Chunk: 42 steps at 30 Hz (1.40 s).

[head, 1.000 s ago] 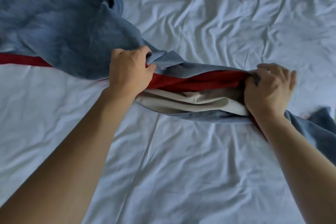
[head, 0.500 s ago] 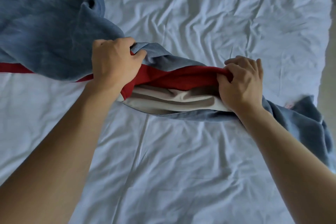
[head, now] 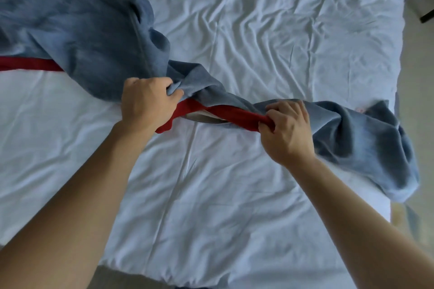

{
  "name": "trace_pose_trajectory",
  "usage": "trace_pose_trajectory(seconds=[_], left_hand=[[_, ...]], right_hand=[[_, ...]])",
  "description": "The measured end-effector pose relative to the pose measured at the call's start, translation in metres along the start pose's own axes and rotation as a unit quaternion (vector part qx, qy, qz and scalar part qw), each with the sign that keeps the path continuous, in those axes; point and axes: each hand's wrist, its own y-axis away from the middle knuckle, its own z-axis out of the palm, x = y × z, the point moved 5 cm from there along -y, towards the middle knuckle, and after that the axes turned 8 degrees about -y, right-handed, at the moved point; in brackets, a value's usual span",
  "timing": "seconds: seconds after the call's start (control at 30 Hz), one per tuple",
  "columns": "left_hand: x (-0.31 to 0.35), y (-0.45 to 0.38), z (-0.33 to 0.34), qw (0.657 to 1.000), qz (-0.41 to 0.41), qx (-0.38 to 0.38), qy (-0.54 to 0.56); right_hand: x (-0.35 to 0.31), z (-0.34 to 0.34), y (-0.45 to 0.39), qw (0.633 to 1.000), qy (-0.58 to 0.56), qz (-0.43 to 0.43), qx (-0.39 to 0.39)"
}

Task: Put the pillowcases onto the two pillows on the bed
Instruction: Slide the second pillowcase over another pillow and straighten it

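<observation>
My left hand point(head: 146, 103) grips a bunch of the blue pillowcase point(head: 77, 37), fingers curled tight round the cloth where the blue folds over its red band point(head: 225, 116). My right hand point(head: 285, 129), at about 3 o'clock from the left, pinches the same red band, fingers curled and thumb closed on it. Between my two hands the cloth hangs in a twisted rope, and a sliver of pale lining or pillow shows in the opening just under the red; I cannot tell which it is.

The bulk of the pillowcase spreads away toward 10 o'clock from my left hand and lies on the rumpled white sheet point(head: 281, 30), with more of the red band running out to the picture's left edge. Another blue fold trails off toward 4 o'clock from my right hand, reaching the bed's right edge. The floor point(head: 415, 101) shows beyond that edge.
</observation>
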Motion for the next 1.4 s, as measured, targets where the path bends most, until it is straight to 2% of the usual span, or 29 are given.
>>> trace_pose_trajectory(seconds=[0.37, 0.5, 0.57, 0.6, 0.67, 0.7, 0.77, 0.87, 1.07, 1.2, 1.33, 1.4], left_hand=[[-0.037, 0.099, 0.015, 0.998, -0.006, -0.024, -0.053], [-0.031, 0.113, 0.014, 0.997, -0.016, -0.009, -0.071], [-0.020, 0.114, 0.009, 0.998, -0.016, 0.027, -0.054], [-0.008, 0.115, 0.004, 0.998, 0.003, 0.052, -0.032], [0.033, 0.121, 0.000, 0.990, 0.095, 0.105, 0.020], [0.055, 0.126, 0.005, 0.983, 0.151, 0.101, 0.042], [0.087, 0.135, 0.029, 0.971, 0.231, 0.033, 0.042], [0.093, 0.126, 0.061, 0.973, 0.223, -0.055, 0.007], [0.092, 0.085, 0.085, 0.972, 0.221, -0.078, -0.003], [0.087, 0.084, 0.093, 0.969, 0.233, -0.078, 0.024], [0.076, 0.096, 0.102, 0.957, 0.265, -0.109, 0.036], [0.075, 0.098, 0.102, 0.961, 0.259, -0.093, 0.035]], right_hand=[[0.001, 0.030, 0.089, 0.997, 0.043, 0.013, -0.059], [-0.006, 0.039, 0.112, 0.996, 0.059, 0.021, -0.069], [-0.013, 0.038, 0.116, 0.998, 0.053, 0.012, -0.036], [-0.018, 0.037, 0.117, 0.999, 0.043, -0.004, -0.012], [-0.031, 0.039, 0.117, 0.998, 0.018, -0.053, 0.020], [-0.038, 0.044, 0.117, 0.997, 0.009, -0.078, 0.015], [-0.041, 0.058, 0.116, 0.996, 0.015, -0.091, -0.015], [-0.026, 0.065, 0.099, 0.997, 0.060, -0.041, -0.022], [-0.012, 0.075, 0.056, 0.996, 0.089, -0.007, -0.022], [-0.007, 0.081, 0.047, 0.997, 0.067, 0.006, -0.026], [-0.006, 0.085, 0.060, 0.996, 0.042, -0.015, -0.076], [-0.010, 0.088, 0.066, 0.994, 0.046, -0.015, -0.098]])
